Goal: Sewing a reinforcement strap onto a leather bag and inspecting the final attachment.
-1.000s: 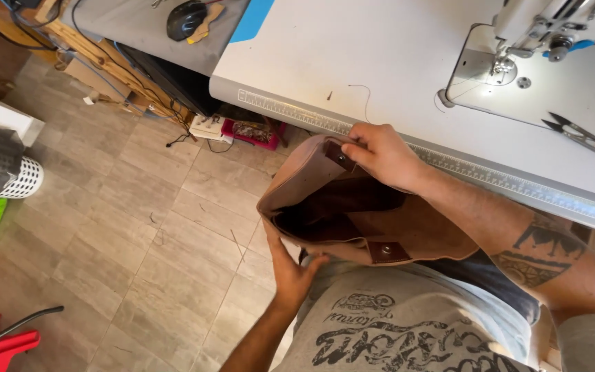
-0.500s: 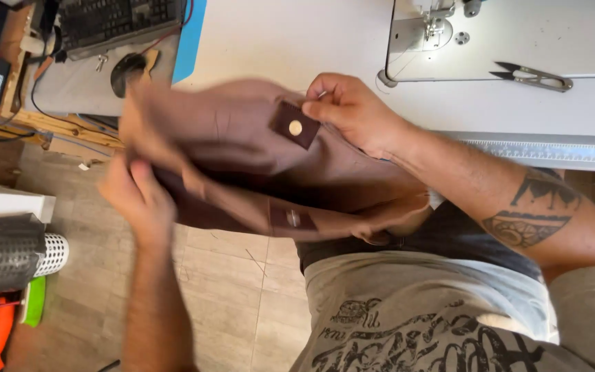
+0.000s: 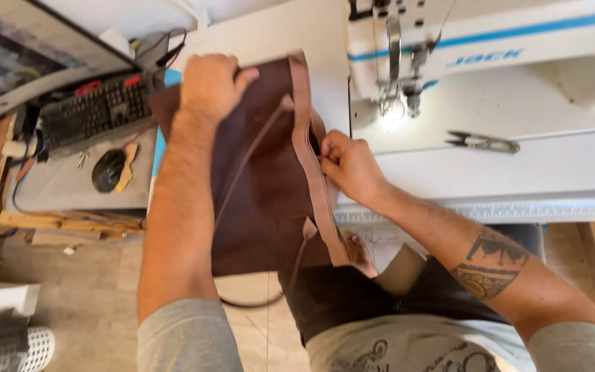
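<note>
Two hands on one brown leather piece (image 3: 263, 186), worked at the near edge of a white table (image 3: 449, 172). At far left, a keyboard (image 3: 94, 110) and a mouse (image 3: 108, 169) on a side desk, well apart from the work. Next, left hand (image 3: 208, 86) at the upper left corner of the leather, fingers curled shut over its top edge. Leather hanging with long axis running away from the body toward the table, lower end drooping over the lap. Along its right side, a lighter folded strip (image 3: 315, 179), same direction. Right hand (image 3: 349, 165) just beside that strip, about midway down, fingertips pressed together, pinching the edge. Further right, sewing machine (image 3: 449, 48), needle (image 3: 388, 103) near the right hand, closer to it than to the left. Beyond, thread snips (image 3: 483, 142) lying untouched.
</note>
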